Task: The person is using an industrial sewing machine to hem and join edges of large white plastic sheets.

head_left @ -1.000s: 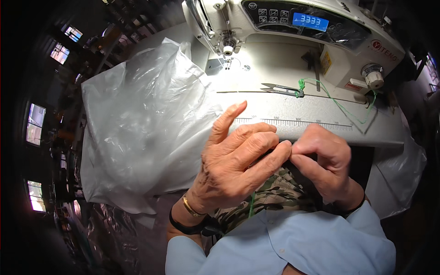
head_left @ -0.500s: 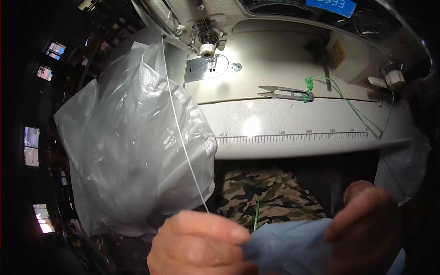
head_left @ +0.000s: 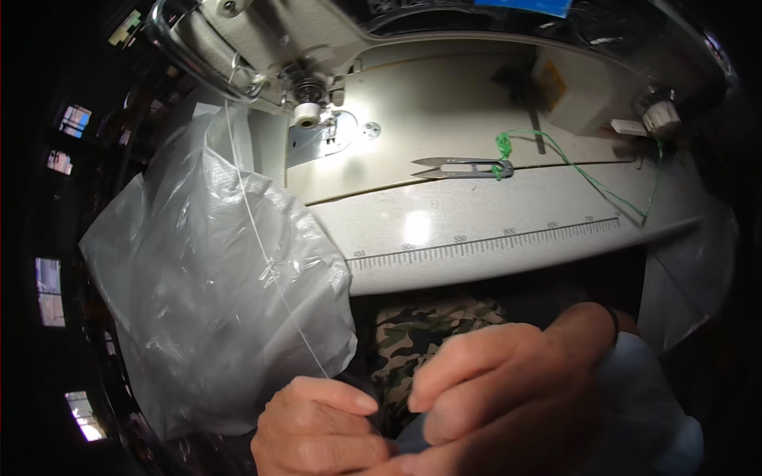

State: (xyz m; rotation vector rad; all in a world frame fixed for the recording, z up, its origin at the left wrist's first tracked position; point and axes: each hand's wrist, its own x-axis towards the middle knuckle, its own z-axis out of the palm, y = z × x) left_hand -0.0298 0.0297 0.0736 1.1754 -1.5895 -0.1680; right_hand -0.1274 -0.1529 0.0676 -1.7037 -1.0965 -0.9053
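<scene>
My left hand is closed at the lower edge, its thumb and fingers pinched on light blue cloth, of which only a sliver shows between my hands. A white thread runs from the sewing machine down to the left hand, where its end is hidden. My right hand lies close beside the left with its fingers curled in, slightly blurred, at the same cloth. More light blue cloth hangs below my right wrist. What lies under the fingers is mostly hidden.
A crumpled translucent plastic sheet covers the left of the machine table. Thread snips tied with green string lie on the table behind a printed ruler scale. Camouflage-patterned fabric covers my lap.
My right hand has moved left, up against my left hand, and the cloth once spread between them is now mostly hidden. The view has tilted and shifted, so the machine sits further left.
</scene>
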